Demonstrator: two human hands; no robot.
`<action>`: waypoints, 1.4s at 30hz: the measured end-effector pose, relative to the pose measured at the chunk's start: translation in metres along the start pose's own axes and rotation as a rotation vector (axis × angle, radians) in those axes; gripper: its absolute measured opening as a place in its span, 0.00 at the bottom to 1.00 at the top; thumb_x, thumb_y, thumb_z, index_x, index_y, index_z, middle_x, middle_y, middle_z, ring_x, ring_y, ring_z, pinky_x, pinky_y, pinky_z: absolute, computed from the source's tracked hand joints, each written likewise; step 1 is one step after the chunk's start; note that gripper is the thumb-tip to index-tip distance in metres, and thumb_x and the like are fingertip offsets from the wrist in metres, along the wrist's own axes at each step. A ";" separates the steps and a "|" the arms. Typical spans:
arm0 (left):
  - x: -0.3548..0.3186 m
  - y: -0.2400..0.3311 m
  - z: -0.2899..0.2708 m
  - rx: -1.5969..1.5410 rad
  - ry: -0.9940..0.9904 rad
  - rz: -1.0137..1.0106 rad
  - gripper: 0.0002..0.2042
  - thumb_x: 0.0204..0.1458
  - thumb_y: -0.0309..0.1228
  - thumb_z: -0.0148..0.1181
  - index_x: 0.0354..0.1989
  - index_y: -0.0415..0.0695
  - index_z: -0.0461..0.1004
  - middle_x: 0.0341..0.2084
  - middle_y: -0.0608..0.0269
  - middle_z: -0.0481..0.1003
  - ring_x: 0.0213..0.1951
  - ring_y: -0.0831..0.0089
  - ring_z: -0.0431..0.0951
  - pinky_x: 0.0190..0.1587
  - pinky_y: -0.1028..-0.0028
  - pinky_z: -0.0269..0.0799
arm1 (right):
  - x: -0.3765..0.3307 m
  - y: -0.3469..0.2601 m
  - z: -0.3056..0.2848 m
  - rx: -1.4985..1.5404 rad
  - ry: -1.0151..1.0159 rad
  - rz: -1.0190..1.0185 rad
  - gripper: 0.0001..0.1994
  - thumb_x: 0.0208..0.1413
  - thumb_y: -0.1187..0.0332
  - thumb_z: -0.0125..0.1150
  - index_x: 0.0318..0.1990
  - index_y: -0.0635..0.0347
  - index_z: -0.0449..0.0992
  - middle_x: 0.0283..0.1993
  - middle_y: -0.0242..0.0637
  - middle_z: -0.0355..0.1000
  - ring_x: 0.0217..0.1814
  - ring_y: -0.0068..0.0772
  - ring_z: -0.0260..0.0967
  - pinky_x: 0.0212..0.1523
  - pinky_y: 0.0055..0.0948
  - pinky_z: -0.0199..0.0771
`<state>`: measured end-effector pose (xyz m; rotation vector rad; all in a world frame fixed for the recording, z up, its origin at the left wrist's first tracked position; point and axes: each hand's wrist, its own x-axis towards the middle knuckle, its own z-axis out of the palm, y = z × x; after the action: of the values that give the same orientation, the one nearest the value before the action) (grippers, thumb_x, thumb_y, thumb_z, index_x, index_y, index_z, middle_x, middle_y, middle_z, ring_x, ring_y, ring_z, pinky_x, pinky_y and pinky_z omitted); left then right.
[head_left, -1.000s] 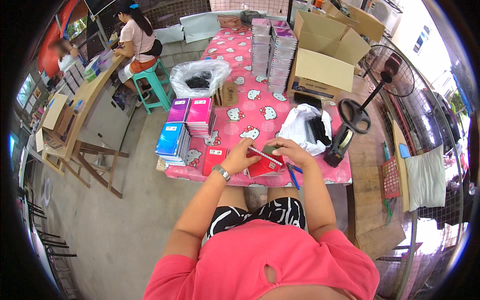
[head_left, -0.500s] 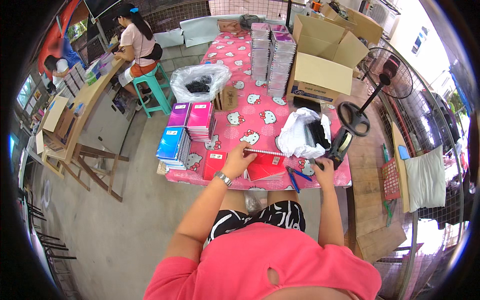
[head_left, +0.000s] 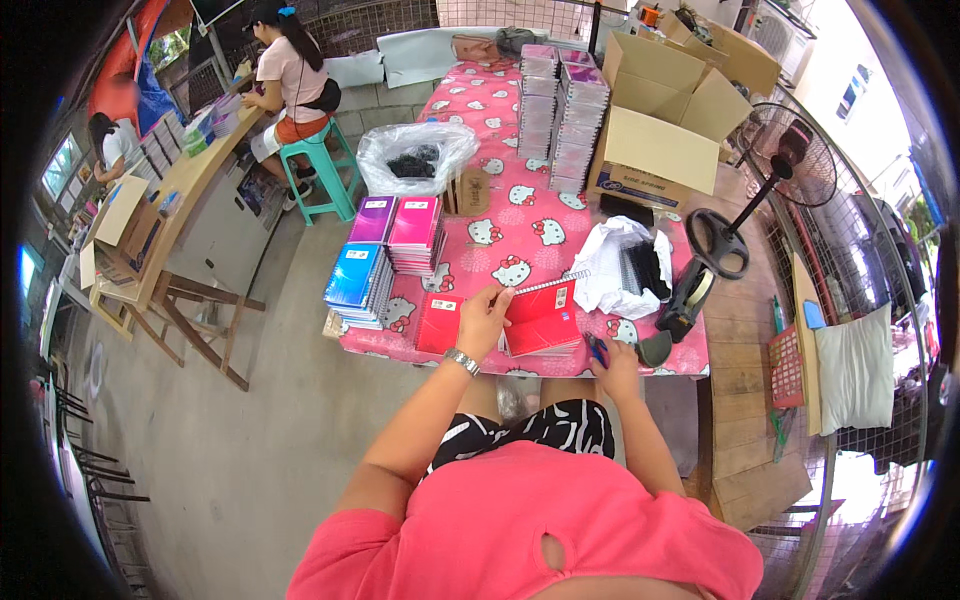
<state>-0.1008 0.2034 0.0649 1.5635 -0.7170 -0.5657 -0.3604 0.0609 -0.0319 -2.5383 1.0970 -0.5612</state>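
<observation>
A red spiral notebook [head_left: 540, 312] lies on top of another red notebook at the table's near edge, its wire binding along the upper side. My left hand [head_left: 485, 322], with a watch at the wrist, pinches its upper left corner by the binding. A second red notebook [head_left: 437, 325] lies flat left of that hand. My right hand [head_left: 617, 370] is closed round small blue-handled pliers [head_left: 597, 349], just right of the notebook. Beside those fingers rests a dark rounded object [head_left: 655, 349], whose kind I cannot make out.
Blue [head_left: 355, 277], purple and pink notebooks stand stacked at left. Beyond them is a plastic bag [head_left: 415, 160] of black pieces. A white bag [head_left: 610, 275] with black coils and a tape dispenser [head_left: 684, 305] are at right. Farther back stand tall notebook stacks, an open carton [head_left: 655, 150] and a fan.
My right hand has let go of the dark rounded object and moved left, taking hold of the pliers that lay on the table. My left hand stays on the notebook, which is now more tilted.
</observation>
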 end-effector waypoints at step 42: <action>0.074 -0.047 -0.072 1.443 -0.146 -0.109 0.09 0.44 0.30 0.56 0.35 0.48 0.78 0.35 0.64 0.78 0.48 0.62 0.73 0.50 0.58 0.65 | 0.113 -0.015 -0.008 0.290 0.194 0.069 0.09 0.46 0.67 0.62 0.33 0.62 0.78 0.34 0.47 0.75 0.41 0.49 0.71 0.43 0.44 0.70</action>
<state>0.0073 0.2016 0.0303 2.9076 -1.2790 -0.1729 -0.2836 -0.0147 0.0073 -2.2251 1.0736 -0.8938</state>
